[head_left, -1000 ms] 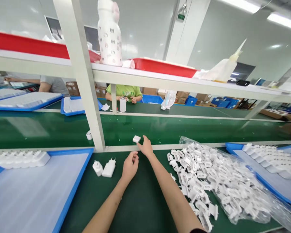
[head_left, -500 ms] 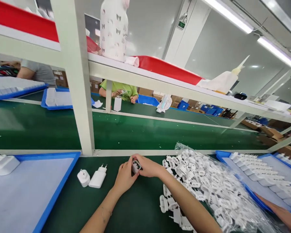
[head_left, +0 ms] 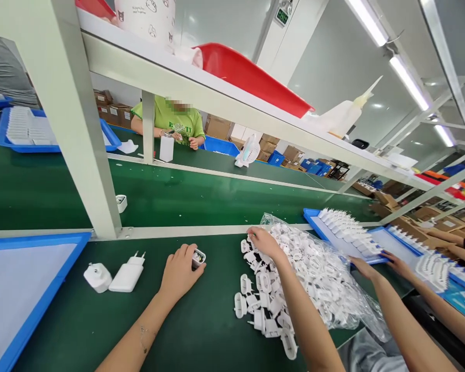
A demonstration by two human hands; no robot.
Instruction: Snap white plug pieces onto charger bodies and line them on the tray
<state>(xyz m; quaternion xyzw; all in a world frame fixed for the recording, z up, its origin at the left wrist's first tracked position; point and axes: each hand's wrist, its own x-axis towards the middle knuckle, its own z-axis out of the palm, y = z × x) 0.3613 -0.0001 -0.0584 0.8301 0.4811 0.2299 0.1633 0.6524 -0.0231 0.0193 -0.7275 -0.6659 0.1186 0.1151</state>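
Observation:
My left hand (head_left: pixel 182 274) is closed around a white charger housing (head_left: pixel 199 258); its open end faces up and shows parts inside. Over the upper left edge of a heap of white plug pieces (head_left: pixel 310 274), my right hand (head_left: pixel 264 242) reaches down with bent fingers. Its fingertips are partly hidden among the pieces, so I cannot make out a grip. Left of my left hand, a white two-pin charger (head_left: pixel 127 274) lies on the green worktop (head_left: pixel 201 330). Beside it is a rounder white plug adapter (head_left: pixel 97 277).
A blue-rimmed tray (head_left: pixel 34 279) stands at left. Clear plastic sheeting (head_left: pixel 372 315) lies under the heap. Co-workers' hands (head_left: pixel 362 267) are near a tray of white chargers (head_left: pixel 346 232) at right. A post (head_left: pixel 77 129) and shelf (head_left: pixel 232 98) frame the belt, which carries a white housing (head_left: pixel 121 203).
My right hand has left the housing and moved right to the heap. The left hand keeps the housing. The view has swung right, and another white housing shows on the belt.

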